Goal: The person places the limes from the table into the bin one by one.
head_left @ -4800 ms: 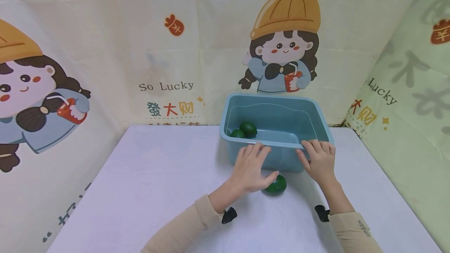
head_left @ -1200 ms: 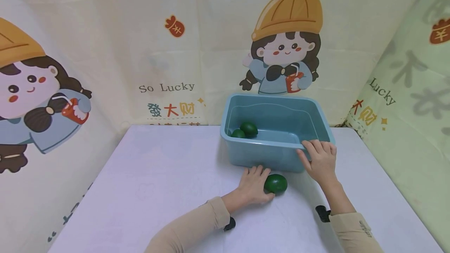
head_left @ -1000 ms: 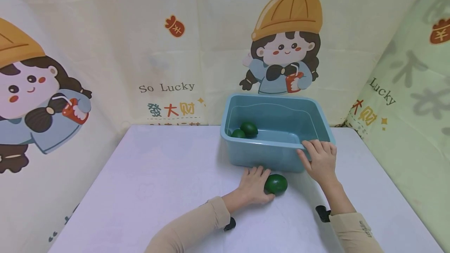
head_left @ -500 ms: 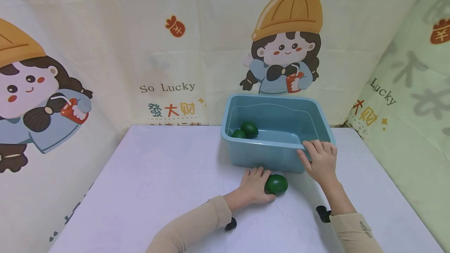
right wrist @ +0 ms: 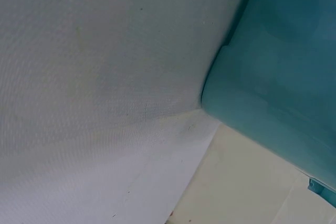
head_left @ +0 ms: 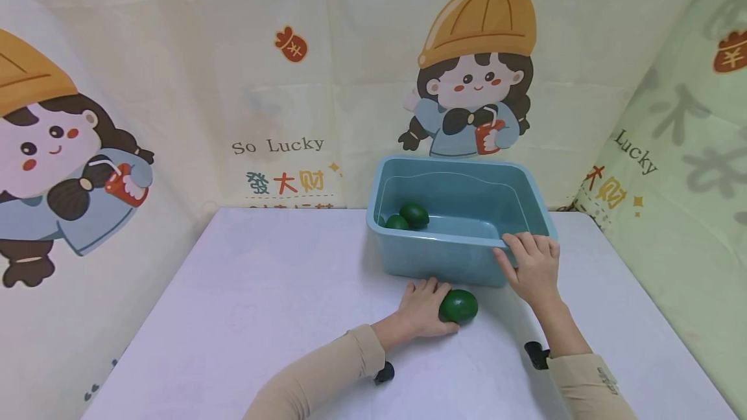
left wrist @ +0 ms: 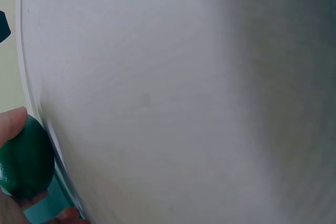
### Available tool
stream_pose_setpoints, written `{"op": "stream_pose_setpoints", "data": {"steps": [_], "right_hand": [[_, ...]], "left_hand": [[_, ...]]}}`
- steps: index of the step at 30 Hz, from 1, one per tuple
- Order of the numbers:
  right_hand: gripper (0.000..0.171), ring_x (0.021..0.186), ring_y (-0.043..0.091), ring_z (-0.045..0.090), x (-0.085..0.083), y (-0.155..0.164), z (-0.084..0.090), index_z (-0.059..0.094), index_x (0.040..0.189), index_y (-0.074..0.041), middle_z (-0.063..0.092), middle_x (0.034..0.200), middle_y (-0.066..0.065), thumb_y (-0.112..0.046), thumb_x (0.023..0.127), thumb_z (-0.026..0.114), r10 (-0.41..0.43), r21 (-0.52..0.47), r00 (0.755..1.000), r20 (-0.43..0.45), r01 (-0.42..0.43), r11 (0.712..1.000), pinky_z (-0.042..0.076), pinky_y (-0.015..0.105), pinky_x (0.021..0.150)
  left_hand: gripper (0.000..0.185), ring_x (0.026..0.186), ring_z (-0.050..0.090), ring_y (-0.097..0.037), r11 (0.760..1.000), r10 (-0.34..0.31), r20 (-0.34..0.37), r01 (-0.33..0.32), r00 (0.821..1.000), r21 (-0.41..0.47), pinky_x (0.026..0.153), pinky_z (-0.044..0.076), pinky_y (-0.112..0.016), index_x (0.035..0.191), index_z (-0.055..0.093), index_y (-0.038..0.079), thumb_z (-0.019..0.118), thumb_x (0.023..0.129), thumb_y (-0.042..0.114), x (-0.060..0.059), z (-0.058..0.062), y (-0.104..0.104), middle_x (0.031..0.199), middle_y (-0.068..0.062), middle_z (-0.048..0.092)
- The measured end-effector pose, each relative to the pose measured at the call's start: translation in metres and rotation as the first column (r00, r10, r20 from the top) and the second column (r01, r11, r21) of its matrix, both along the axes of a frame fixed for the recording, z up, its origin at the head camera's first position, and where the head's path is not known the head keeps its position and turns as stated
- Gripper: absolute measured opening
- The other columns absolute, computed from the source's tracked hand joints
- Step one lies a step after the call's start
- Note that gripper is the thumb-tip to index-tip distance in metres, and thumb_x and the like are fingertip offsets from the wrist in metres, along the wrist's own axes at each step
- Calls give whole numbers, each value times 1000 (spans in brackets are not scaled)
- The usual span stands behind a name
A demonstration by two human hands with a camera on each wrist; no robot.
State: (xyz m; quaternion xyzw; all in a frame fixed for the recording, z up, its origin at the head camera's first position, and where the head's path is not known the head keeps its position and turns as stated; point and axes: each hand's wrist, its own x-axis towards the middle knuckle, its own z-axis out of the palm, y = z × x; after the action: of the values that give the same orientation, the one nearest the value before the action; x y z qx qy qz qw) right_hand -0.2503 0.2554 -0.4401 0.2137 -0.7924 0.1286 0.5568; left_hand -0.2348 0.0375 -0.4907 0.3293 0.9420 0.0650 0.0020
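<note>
A glossy, dark green lime (head_left: 458,306) lies on the table in front of a blue plastic bin (head_left: 443,258). My left hand (head_left: 421,310) holds this lime from its left side, thumb on the near side and fingers on the far side. In the left wrist view, the thumb (left wrist: 11,124) presses one side of the lime (left wrist: 27,158), with fingers at the other. The right hand (head_left: 532,268) grips the bin's front rim near the right corner, fingers hooked over it and thumb outside. Inside the bin at the left sit a larger lime (head_left: 414,214) and a smaller one (head_left: 397,222).
A white-covered table (head_left: 262,290) bears everything. The bin stands at its back edge, against a printed cloth backdrop (head_left: 204,83). The right wrist view shows the bin's wall (right wrist: 283,72) and the table cover. Black straps hang by both wrists.
Several seconds ago the left hand was spread by the bin's front, partly over the lime; it has since come down beside the lime. The right hand stays on the rim. The last second shows hardly any movement.
</note>
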Motion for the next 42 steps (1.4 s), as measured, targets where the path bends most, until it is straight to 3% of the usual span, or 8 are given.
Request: {"op": "stream_pose_setpoints", "data": {"steps": [14, 42], "right_hand": [[46, 70, 34, 38, -2, -1, 2, 62, 90, 0, 56, 81, 16, -43, 92, 45, 6, -5, 1000, -12, -6, 1000, 24, 49, 69], [46, 70, 34, 39, -2, -1, 2, 62, 90, 0, 56, 81, 16, -42, 92, 45, 4, -3, 1000, -14, -5, 1000, 24, 49, 70]], "left_hand": [[63, 102, 43, -13, 1000, 4, 41, -5, 999, 29, 79, 36, -31, 124, 44, 25, 58, 75, 62, 0, 3, -1, 113, 2, 45], [60, 102, 43, -14, 998, 11, 42, -13, 999, 55, 83, 37, -34, 123, 45, 25, 58, 76, 59, 0, 8, 0, 117, 1, 45]]}}
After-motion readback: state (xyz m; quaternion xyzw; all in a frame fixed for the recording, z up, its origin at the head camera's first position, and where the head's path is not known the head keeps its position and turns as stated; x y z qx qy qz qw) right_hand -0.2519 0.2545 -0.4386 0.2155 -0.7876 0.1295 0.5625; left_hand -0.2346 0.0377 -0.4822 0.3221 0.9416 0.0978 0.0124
